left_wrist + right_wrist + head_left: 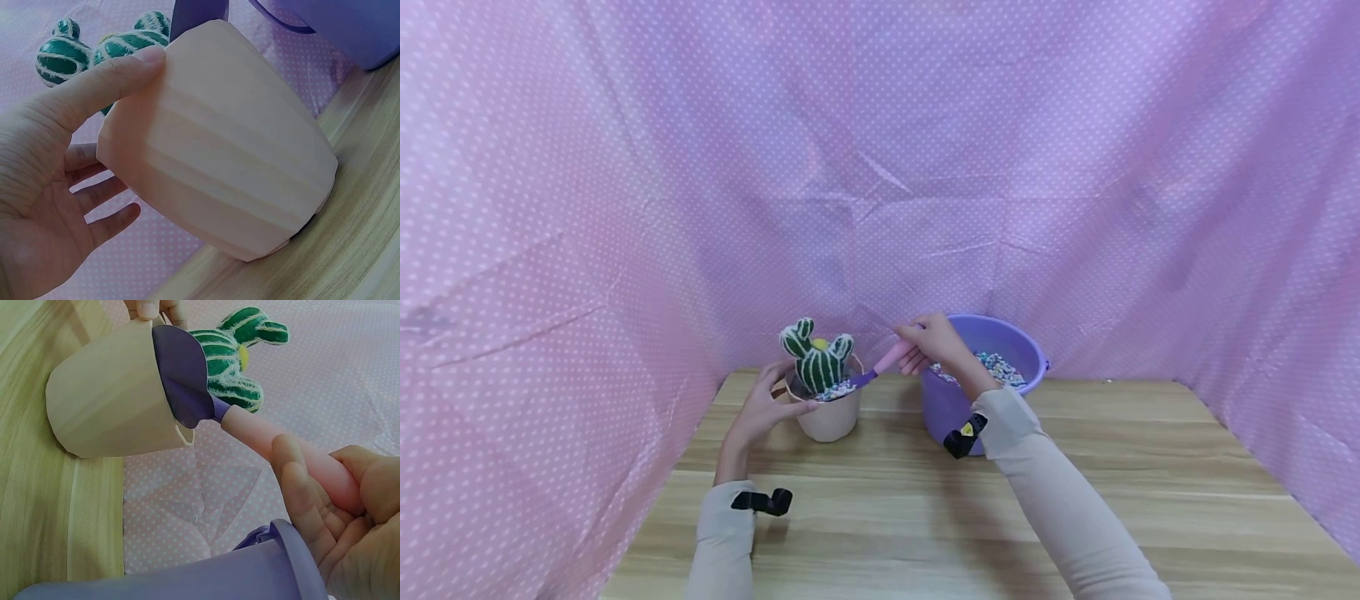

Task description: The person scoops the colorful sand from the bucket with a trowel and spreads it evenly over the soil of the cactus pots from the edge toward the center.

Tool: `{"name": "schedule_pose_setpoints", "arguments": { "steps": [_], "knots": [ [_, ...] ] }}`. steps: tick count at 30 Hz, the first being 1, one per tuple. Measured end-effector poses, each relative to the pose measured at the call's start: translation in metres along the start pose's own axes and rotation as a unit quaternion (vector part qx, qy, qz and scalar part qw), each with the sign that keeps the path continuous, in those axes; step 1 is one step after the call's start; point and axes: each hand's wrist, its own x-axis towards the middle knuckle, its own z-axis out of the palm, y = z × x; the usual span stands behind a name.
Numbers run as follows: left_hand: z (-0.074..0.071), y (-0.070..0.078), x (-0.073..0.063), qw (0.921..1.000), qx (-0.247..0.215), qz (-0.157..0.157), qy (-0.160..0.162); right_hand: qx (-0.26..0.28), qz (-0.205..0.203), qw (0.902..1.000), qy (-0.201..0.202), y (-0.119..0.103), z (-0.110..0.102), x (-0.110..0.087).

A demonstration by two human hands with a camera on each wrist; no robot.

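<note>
A green artificial cactus (pixel 821 368) with white stripes stands in a cream flower pot (pixel 829 421) on the table. My left hand (pixel 767 408) grips the pot's rim, thumb at the near edge and fingers round the far side. In my right hand (pixel 936 342) is a small trowel (pixel 275 440) with a pink handle and purple blade, held by the handle. The blade (pixel 181 375) lies across the pot's opening, beside the cactus. Small pale multicoloured pebbles (pixel 838 390) lie on it in the head view. The pot's inside is mostly hidden.
A purple bucket (pixel 943 408) stands right of the pot, under my right forearm, with more pebbles (pixel 998 370) inside. The wooden table (pixel 865 517) is bordered at the back and sides by pink-purple dotted cloth (pixel 925 167).
</note>
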Motion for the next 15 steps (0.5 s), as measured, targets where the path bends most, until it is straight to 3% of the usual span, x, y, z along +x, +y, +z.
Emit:
{"name": "schedule_pose_setpoints", "arguments": {
  "steps": [15],
  "knots": [
    [-0.0018, -0.0034, 0.0025, 0.9993, -0.031, 0.013, -0.015, 0.0, -0.009, 1.0, 0.0, 0.0028, -0.0017, 0.0018]
  ]
}}
